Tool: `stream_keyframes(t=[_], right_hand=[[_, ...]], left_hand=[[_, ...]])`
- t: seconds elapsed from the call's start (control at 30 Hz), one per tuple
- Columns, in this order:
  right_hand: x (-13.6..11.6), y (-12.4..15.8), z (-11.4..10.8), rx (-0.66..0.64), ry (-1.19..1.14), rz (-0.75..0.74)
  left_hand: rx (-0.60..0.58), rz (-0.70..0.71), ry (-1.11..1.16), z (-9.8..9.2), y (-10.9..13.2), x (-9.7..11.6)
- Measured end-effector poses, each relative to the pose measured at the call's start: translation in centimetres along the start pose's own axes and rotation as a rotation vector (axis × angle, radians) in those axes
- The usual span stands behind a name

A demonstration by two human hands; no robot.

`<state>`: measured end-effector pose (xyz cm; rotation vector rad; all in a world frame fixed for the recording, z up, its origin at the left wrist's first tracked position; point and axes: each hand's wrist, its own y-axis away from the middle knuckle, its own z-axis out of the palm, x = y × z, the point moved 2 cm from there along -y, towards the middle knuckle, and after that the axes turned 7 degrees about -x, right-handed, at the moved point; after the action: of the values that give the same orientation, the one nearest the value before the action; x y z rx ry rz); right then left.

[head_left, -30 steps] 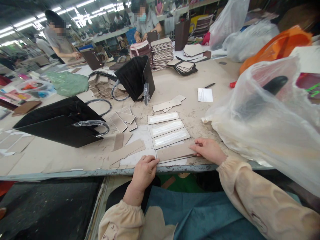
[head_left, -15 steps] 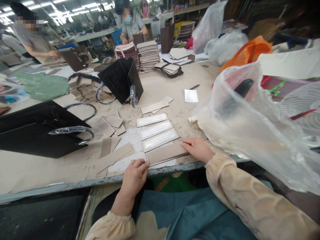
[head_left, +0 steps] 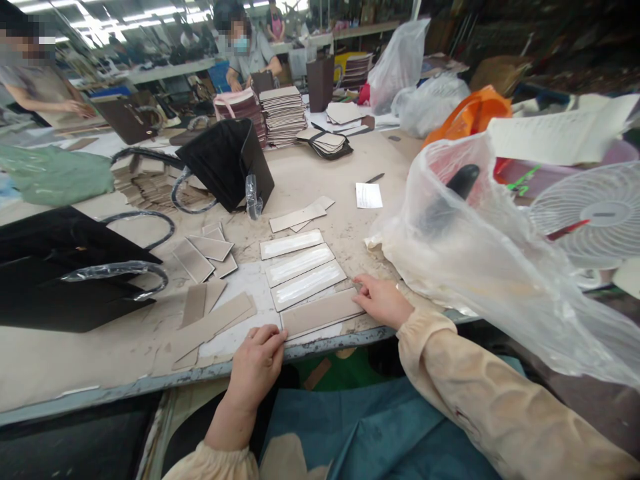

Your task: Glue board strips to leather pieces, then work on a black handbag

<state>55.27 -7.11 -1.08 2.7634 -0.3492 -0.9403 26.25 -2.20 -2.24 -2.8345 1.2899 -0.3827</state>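
A tan cardboard strip (head_left: 321, 313) lies flat at the table's front edge. My left hand (head_left: 257, 363) rests at its left end with fingers curled down, fingertips against the strip's end. My right hand (head_left: 383, 301) lies at the right end, fingers pressed together on the strip's corner. Just beyond it lie three strips (head_left: 300, 265) coated with shiny white glue, side by side.
Loose tan strips (head_left: 210, 313) and small panels (head_left: 205, 250) lie left. Black handbags (head_left: 75, 267) sit left and centre-back (head_left: 225, 163). A big clear plastic bag (head_left: 495, 253) crowds the right, a white fan (head_left: 593, 217) beyond. Stacked card (head_left: 283, 113) and other people stand at the back.
The view has swung to the right, bringing the fan into sight. Both hands stay at the ends of the same tan strip on the table.
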Motion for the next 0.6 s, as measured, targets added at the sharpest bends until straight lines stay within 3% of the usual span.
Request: stream_keyframes(t=[0.6], right_hand=[[-0.11, -0.35, 0.16, -0.044, 0.113, 0.032]], left_hand=[[0.013, 0.006, 0.013, 0.18, 0.12, -0.04]])
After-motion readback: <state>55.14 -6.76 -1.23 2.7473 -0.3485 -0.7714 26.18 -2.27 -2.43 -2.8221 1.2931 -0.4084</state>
